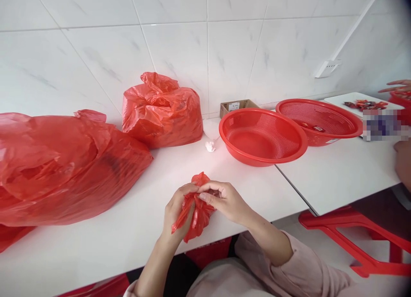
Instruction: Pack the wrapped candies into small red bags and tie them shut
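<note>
A crumpled red plastic bag [201, 220] is bunched up between both hands, just above the front part of the white table. My left hand [176, 209] is closed around its left side, with a strip of the bag sticking out past the thumb. From the right, my right hand [224, 200] pinches the gathered plastic with thumb and forefinger. The fingertips of the two hands meet at the top of the bunch. What the bag contains, if anything, cannot be seen.
Large filled red bags [70, 173] [163, 113] stand at the left and back. Two red baskets [263, 158] [337, 134], a cardboard box [239, 105] and crumpled white tissue [210, 146] sit behind. Another person's hand [396, 86] shows far right; a red stool [349, 233] stands below.
</note>
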`<act>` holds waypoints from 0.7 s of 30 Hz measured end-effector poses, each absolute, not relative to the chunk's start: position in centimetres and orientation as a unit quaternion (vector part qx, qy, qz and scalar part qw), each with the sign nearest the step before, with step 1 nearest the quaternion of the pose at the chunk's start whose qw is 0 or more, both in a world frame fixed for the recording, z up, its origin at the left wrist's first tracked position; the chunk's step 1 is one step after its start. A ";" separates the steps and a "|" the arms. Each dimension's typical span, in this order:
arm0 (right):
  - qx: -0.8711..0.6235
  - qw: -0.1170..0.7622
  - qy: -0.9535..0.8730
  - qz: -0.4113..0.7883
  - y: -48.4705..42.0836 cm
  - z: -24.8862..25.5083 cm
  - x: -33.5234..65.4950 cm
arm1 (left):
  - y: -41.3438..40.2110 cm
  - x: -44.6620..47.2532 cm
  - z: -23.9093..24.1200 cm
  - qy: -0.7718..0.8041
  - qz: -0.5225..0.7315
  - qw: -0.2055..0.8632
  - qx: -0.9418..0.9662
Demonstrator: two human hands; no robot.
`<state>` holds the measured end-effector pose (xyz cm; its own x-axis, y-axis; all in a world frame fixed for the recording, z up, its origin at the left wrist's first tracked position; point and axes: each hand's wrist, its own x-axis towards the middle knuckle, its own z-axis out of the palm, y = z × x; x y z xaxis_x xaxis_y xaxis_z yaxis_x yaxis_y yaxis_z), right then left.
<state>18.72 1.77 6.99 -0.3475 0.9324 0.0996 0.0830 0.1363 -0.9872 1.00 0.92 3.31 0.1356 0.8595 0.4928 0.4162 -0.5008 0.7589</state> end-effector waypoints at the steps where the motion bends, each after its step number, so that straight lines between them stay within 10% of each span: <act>1: -0.402 0.399 -0.632 0.529 1.7 7.1 18.7 | 0.8 1.0 3.2 0.445 0.481 0.248 0.714; 13: -0.402 0.359 -0.684 0.491 1.6 8.1 19.4 | 0.8 -0.7 3.5 0.404 0.382 0.330 0.763; 21: -0.383 0.301 -0.810 0.326 0.3 7.1 20.0 | 2.2 -4.1 4.3 0.353 0.387 0.183 0.832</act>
